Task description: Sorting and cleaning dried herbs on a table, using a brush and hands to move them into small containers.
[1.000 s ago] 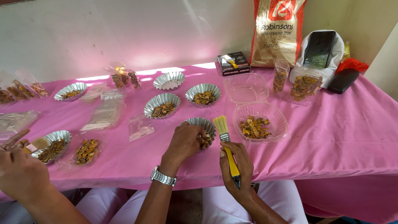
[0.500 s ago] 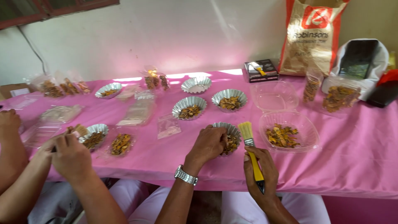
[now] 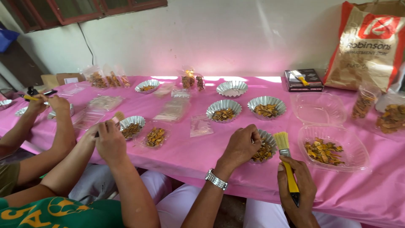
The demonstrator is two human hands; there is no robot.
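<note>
Tin in hand: a small fluted foil tin [image 3: 265, 148] of brown dried pieces sits low and centre-right in the frame, near the front edge of the pink table [image 3: 185, 152].
Left hand: the left hand [image 3: 241, 145], with a metal watch [image 3: 216, 180] on its wrist, is curled over the tin's left rim, fingers bent down onto it; what they pinch, if anything, I cannot tell.
Right hand: the right hand [image 3: 298, 185] is closed round the yellow handle of a brush [image 3: 285, 158], bristles up, just right of the tin and apart from it.
Around it: a clear plastic bowl [image 3: 333, 147] of the same pieces lies right of the brush, an empty clear bowl [image 3: 320, 107] behind it, and more foil tins [image 3: 223, 110] further back.
Other people: at lower left a co-worker's hands [image 3: 107, 137] work with a brush over another tin [image 3: 131, 126]; a further pair of hands is at the far left.
Risk: the tin is light and close to the edge, so a press on its rim may tip it and spill the pieces.
Change: against half a second ago, both hands hold the same pose; the view has only shifted slightly, showing more of the co-worker at left.
</note>
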